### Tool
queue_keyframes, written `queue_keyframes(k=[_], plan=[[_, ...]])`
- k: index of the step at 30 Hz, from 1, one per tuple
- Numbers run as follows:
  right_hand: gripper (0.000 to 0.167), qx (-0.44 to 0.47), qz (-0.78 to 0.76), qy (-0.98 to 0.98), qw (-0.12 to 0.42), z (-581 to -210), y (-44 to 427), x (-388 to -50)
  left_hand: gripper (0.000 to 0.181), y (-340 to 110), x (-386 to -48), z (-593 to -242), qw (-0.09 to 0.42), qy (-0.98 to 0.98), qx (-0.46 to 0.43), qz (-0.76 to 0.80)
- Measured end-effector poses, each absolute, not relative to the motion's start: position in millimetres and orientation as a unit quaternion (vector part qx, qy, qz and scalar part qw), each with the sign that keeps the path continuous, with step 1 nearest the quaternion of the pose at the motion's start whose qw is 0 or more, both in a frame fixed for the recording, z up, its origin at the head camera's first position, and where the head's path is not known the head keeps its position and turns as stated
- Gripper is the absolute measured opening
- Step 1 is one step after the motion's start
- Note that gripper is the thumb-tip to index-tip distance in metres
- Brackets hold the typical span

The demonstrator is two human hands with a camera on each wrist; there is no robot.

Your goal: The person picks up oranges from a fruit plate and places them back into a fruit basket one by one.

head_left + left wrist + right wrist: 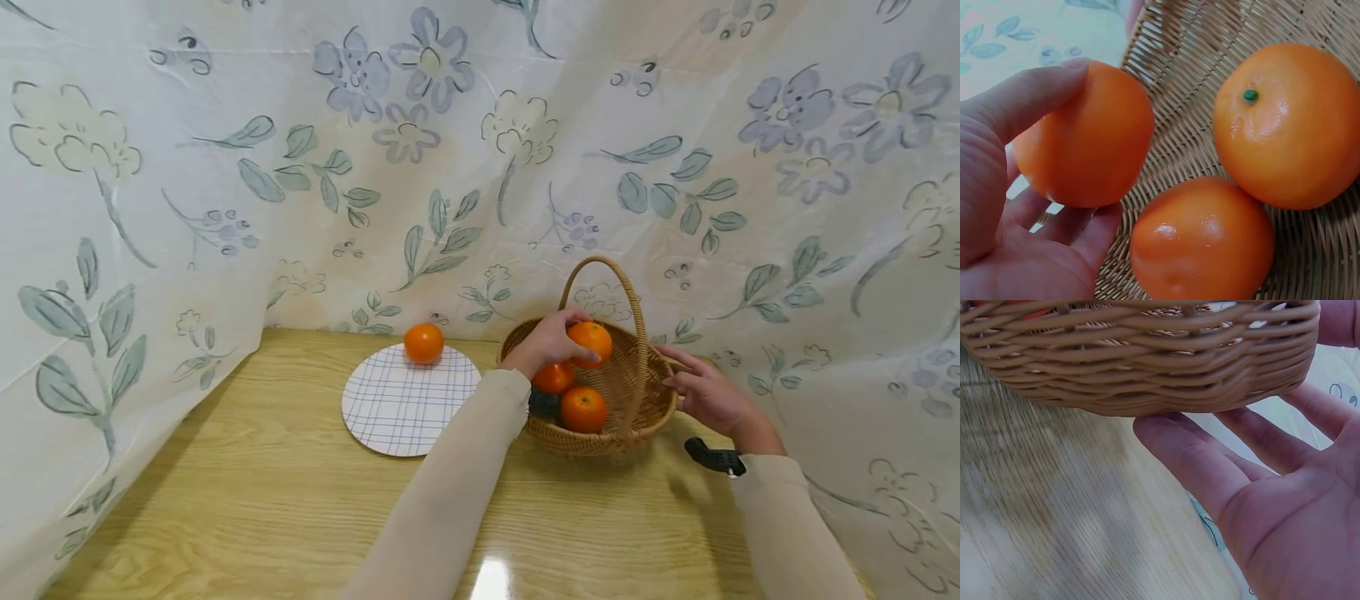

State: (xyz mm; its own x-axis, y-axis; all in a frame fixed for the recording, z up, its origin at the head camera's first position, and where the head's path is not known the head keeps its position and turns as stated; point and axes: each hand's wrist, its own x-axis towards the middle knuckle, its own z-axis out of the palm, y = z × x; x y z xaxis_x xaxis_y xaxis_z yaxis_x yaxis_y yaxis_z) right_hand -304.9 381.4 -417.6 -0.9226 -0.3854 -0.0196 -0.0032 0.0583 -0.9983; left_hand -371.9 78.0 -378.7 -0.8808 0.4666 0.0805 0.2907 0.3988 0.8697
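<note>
left hand [550,339] pinching an orange fruit [592,343] right of centre; a slipping thumb could drop it onto the lower fruits [583,410]! right hand [708,393] touches the basket [585,445], grip unclear.

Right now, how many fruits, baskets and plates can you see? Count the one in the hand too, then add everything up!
Fruits: 4
Baskets: 1
Plates: 1
Total: 6
</note>
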Motion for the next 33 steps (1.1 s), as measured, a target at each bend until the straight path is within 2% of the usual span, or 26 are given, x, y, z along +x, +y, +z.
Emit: queue_keyframes(k=[13, 26, 33], plan=[[0.067, -0.152, -0.678, 0.704, 0.147, -419, 376, -310, 0.066, 78, -371, -384, 0.118, 0.841, 0.223, 0.478], [0.066, -0.163, -0.693, 0.688, 0.139, -423, 381, -312, 0.060, 76, -371, -376, 0.109, 0.828, 0.245, 0.493], [0.067, -0.161, -0.695, 0.687, 0.139, -425, 386, -306, 0.049, 61, -366, -365, 0.086, 0.820, 0.268, 0.498]])
